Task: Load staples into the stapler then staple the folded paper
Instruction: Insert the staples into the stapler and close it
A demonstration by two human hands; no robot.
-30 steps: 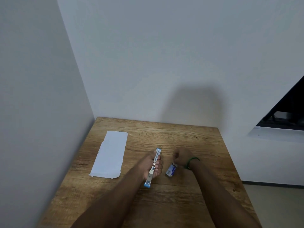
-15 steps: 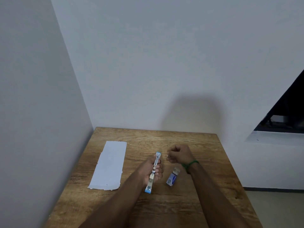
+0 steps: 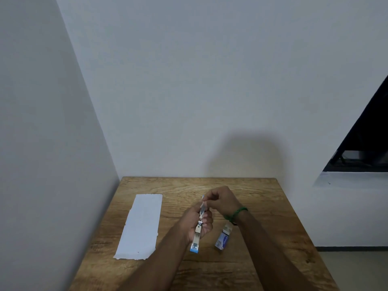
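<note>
My left hand (image 3: 194, 222) grips a blue and silver stapler (image 3: 197, 229) lying open lengthwise in the palm, its metal channel facing up. My right hand (image 3: 219, 199), with a green band at the wrist, is pinched at the stapler's far end; whatever its fingertips hold is too small to make out. A small blue staple box (image 3: 223, 239) lies open on the wooden table (image 3: 262, 206) just right of the stapler. The folded white paper (image 3: 141, 226) lies flat to the left, apart from both hands.
The table sits in a corner, with a white wall along its left edge and another behind it. To the right the table ends above a floor, below a dark window opening (image 3: 365, 143).
My right hand has moved from beside the staple box up and left to the far end of the stapler. The left hand keeps holding the stapler in nearly the same place.
</note>
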